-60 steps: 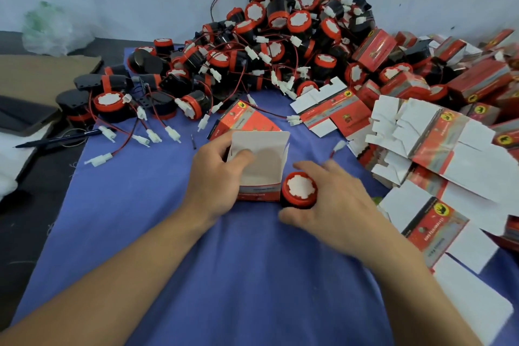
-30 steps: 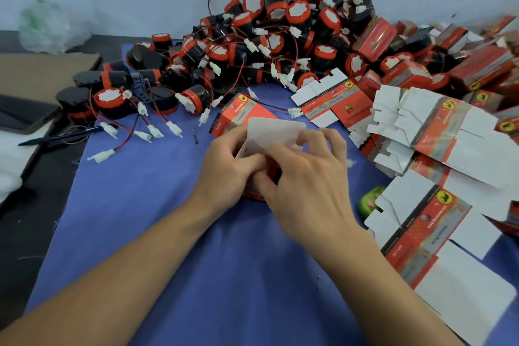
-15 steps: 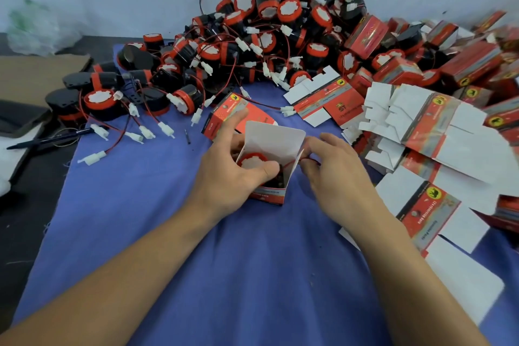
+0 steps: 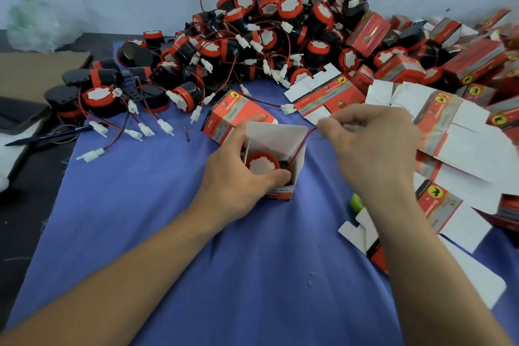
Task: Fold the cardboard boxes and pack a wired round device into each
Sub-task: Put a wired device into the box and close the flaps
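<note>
Box [image 4: 276, 136]: open on bench [image 4: 168, 233], left hand [image 4: 238, 177] curled round it. Round device [image 4: 261, 165]: inside box. Wire [image 4: 304, 139]: runs right of box, pinched by right hand [image 4: 370, 146]. Advice: tuck wire beside device before closing.

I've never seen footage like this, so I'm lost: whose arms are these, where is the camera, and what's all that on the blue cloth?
No machine here: a person works with bare hands, filmed by one camera on their head, looking down. The left hand grips an open box with a round device inside. The right hand pinches that device's red wire, trailing out of the box. On the blue cloth lie a heap of devices behind and flat boxes at right.
</note>
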`<act>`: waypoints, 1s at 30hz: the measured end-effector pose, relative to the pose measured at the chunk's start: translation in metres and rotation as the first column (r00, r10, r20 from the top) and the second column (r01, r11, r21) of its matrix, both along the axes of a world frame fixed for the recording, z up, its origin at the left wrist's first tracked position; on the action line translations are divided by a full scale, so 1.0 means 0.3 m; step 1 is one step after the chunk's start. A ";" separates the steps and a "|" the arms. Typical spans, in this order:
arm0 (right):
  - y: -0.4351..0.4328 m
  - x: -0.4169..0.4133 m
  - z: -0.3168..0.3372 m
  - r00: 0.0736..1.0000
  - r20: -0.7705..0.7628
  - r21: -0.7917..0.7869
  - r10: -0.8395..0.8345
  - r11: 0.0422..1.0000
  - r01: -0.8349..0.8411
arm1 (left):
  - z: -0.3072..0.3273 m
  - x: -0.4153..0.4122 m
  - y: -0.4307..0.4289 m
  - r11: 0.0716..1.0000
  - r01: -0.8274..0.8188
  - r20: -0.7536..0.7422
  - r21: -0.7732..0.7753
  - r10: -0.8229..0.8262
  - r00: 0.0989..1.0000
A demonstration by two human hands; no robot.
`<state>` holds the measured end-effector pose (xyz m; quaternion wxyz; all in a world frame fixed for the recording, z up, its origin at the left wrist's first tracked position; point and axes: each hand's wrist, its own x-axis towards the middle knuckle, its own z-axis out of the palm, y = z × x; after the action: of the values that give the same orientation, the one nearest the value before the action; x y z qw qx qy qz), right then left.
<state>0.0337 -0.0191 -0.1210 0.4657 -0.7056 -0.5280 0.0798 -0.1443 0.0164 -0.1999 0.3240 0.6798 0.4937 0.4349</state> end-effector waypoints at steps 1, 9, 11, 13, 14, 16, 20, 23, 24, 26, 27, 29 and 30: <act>-0.004 -0.023 0.000 0.999 -0.029 0.015 0.020 1.000 -0.019 | 0.003 0.004 -0.006 1.000 -0.018 -0.005 0.003 0.018 1.000; -0.063 -0.097 -0.055 0.832 0.477 -0.318 0.283 0.938 -0.137 | 0.017 0.025 -0.017 0.994 -0.103 -0.004 -0.026 0.103 0.995; -0.070 -0.104 -0.034 0.742 0.602 -0.370 0.294 0.927 -0.068 | 0.010 0.020 -0.018 0.995 -0.087 0.001 -0.038 0.087 0.996; -0.088 -0.137 -0.021 0.647 0.691 -0.397 0.322 0.917 -0.033 | 0.003 0.017 -0.018 0.996 -0.073 0.032 -0.050 0.074 0.997; -0.097 -0.157 -0.016 0.593 0.730 -0.393 0.340 0.919 -0.042 | 0.002 0.016 -0.019 0.996 -0.070 0.053 -0.058 0.073 0.996; -0.103 -0.180 0.009 0.554 0.752 -0.375 0.358 0.923 -0.088 | 0.010 0.018 -0.023 0.995 -0.074 0.074 -0.073 0.080 0.994; -0.093 -0.152 -0.009 0.549 0.717 -0.457 0.429 0.884 -0.095 | 0.022 0.030 -0.024 0.989 -0.117 0.031 -0.091 0.121 0.992; -0.101 -0.089 -0.007 0.730 0.477 -0.483 0.489 0.840 -0.247 | 0.010 0.039 -0.014 0.983 -0.157 -0.007 -0.099 0.157 0.988; -0.106 -0.067 -0.002 0.815 0.327 -0.470 0.479 0.830 -0.299 | 0.005 0.041 -0.012 0.981 -0.168 -0.019 -0.095 0.167 0.986; -0.101 -0.023 0.005 0.907 0.086 -0.344 0.412 0.867 -0.361 | 0.002 0.044 -0.012 0.981 -0.177 -0.036 -0.081 0.175 0.984; -0.096 -0.009 0.005 0.922 0.026 -0.281 0.386 0.888 -0.364 | 0.000 0.047 -0.015 0.982 -0.175 -0.038 -0.070 0.172 0.984; -0.081 -0.014 -0.010 0.942 0.012 -0.172 0.336 0.928 -0.329 | 0.003 0.045 -0.019 0.983 -0.172 -0.036 -0.058 0.170 0.985; -0.072 -0.026 -0.025 0.952 0.022 -0.123 0.305 0.946 -0.300 | 0.008 0.044 -0.021 0.984 -0.170 -0.034 -0.055 0.169 0.985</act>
<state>0.0259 -0.0408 -0.1285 0.3946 -0.6439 -0.6338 0.1670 -0.1311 0.0101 -0.1976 0.2982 0.6319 0.5669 0.4364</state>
